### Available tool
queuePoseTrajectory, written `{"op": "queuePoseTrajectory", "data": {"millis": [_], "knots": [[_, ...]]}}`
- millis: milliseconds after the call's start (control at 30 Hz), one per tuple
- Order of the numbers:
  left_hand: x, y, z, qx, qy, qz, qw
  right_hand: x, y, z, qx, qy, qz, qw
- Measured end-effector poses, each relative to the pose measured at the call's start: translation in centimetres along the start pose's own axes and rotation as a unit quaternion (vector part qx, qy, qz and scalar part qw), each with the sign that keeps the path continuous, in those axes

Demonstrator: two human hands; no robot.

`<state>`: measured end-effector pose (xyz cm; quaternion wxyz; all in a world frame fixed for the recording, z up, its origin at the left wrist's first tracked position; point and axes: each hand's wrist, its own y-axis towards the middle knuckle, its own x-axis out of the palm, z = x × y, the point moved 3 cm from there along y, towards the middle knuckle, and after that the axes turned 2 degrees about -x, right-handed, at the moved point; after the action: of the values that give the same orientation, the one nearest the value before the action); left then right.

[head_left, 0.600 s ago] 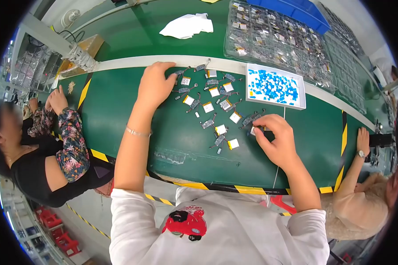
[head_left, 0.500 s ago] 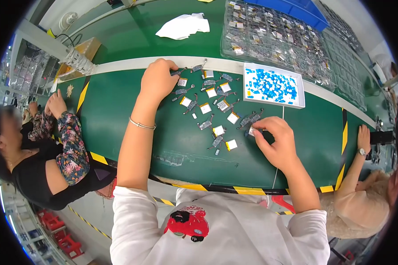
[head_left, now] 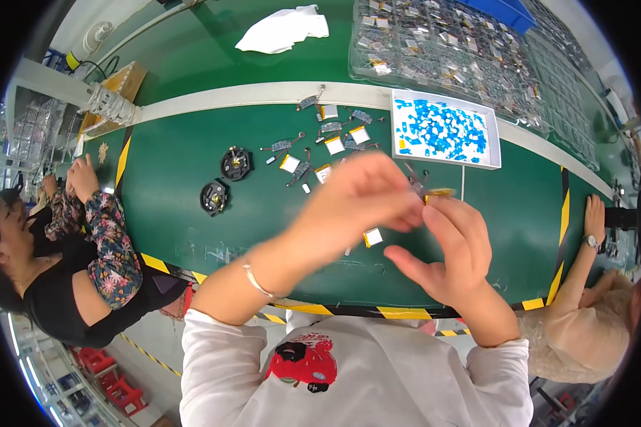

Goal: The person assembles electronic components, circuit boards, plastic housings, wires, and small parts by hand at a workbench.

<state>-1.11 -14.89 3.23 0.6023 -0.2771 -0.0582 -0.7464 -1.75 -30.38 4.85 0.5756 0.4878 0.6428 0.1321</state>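
The bare left forearm lies slantwise from the lower left toward the middle of the frame. The bare left hand is blurred, its fingers bent and very near the right fingertips; its exact grip cannot be told. The bare right hand, right of centre, has curved fingers and its thumb well apart, pointing to the upper left.

Two round black housings are set on the green table, left of scattered square white battery cells; right of these, a shallow white rectangular box is placed.
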Motion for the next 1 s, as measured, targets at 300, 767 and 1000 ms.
{"op": "queuePoseTrajectory", "data": {"millis": [300, 767, 1000], "knots": [[-0.5, -0.8, -0.7, -0.129, 0.032, -0.081, 0.988, -0.8, -0.6, 1.6, 0.092, 0.102, -0.033, 0.990], [-16.3, -4.0, 8.4, -0.075, 0.723, 0.283, 0.626, -0.7, -2.2, 5.4, 0.441, 0.408, 0.042, 0.798], [-18.1, -3.2, 8.7, -0.161, 0.645, 0.285, 0.690, -1.4, -1.8, 5.0, 0.454, 0.417, 0.056, 0.785]]}}
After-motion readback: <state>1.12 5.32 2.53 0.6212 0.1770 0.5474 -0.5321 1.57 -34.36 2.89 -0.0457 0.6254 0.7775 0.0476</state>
